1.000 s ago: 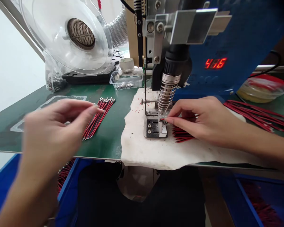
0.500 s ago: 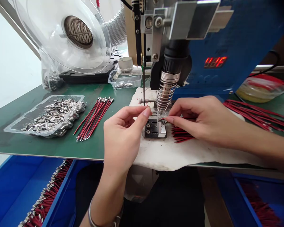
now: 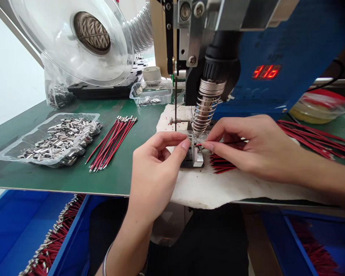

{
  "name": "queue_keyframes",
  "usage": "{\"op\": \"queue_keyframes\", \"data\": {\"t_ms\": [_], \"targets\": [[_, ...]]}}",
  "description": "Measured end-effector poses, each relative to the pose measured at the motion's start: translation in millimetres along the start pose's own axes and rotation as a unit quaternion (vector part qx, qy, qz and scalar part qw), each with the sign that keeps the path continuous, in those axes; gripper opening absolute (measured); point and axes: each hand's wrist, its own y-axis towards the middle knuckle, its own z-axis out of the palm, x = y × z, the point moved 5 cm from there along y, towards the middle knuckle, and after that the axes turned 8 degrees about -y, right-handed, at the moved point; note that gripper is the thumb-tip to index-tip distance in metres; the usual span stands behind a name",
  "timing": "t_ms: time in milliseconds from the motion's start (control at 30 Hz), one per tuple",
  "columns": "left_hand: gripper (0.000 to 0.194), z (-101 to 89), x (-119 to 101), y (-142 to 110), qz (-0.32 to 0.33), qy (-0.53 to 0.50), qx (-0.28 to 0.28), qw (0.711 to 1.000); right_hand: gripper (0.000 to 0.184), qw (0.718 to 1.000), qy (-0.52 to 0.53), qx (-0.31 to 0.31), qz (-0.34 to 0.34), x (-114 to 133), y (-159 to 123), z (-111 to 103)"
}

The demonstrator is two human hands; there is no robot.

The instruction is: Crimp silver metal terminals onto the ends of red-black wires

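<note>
My left hand [image 3: 155, 168] pinches thumb and forefinger together just left of the small metal fixture [image 3: 196, 156] under the spring-wrapped nozzle [image 3: 204, 111]; what it holds is too small to make out. From the right, my right hand [image 3: 244, 145] pinches a thin red wire [image 3: 230, 142] whose tip meets the fixture. A bundle of red and black wires [image 3: 221, 164] lies under my right hand on the white cloth [image 3: 207, 188].
A clear tray of small metal sleeves [image 3: 54, 138] and a bundle of terminated wires [image 3: 110, 142] lie on the green bench at left. A clear reel [image 3: 74, 42] stands behind. The blue machine shows a red display [image 3: 266, 71]. More wires [image 3: 313, 138] lie right; blue bins [image 3: 23, 234] sit below.
My left hand has come from the tray of sleeves at left across to the fixture, pinched shut. The right hand has stayed at the fixture with its wire.
</note>
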Motion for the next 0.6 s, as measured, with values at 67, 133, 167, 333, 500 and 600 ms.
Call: {"op": "queue_keyframes", "data": {"t_ms": [67, 133, 167, 333, 500, 600], "targets": [[0.014, 0.0, 0.3, 0.5, -0.003, 0.004, 0.002, 1.0, 0.013, 1.0, -0.001, 0.003, -0.002, 0.0, -0.3, 0.3], [0.015, 0.1, 0.5, 0.6, -0.007, 0.013, 0.005, 1.0, 0.013, 1.0, 0.003, 0.008, 0.001, -0.4, -0.9, 0.4], [0.015, 0.2, 0.4, 0.6, -0.009, 0.016, 0.005, 1.0, 0.013, 1.0, 0.005, 0.009, 0.003, -0.6, -1.2, 0.4], [0.015, 0.3, 0.3, 0.6, -0.012, 0.018, -0.001, 1.0, 0.01, 1.0, 0.013, 0.003, 0.002, -0.6, -1.4, 0.1], [0.016, 0.6, 0.8, -0.4, -0.012, 0.02, -0.001, 1.0, 0.01, 1.0, 0.009, -0.005, 0.0, -0.6, -0.9, -0.1], [0.017, 1.2, 1.0, -1.0, -0.011, 0.022, 0.0, 1.0, 0.012, 1.0, 0.01, -0.008, 0.006, -0.4, -1.1, 0.4]]}}
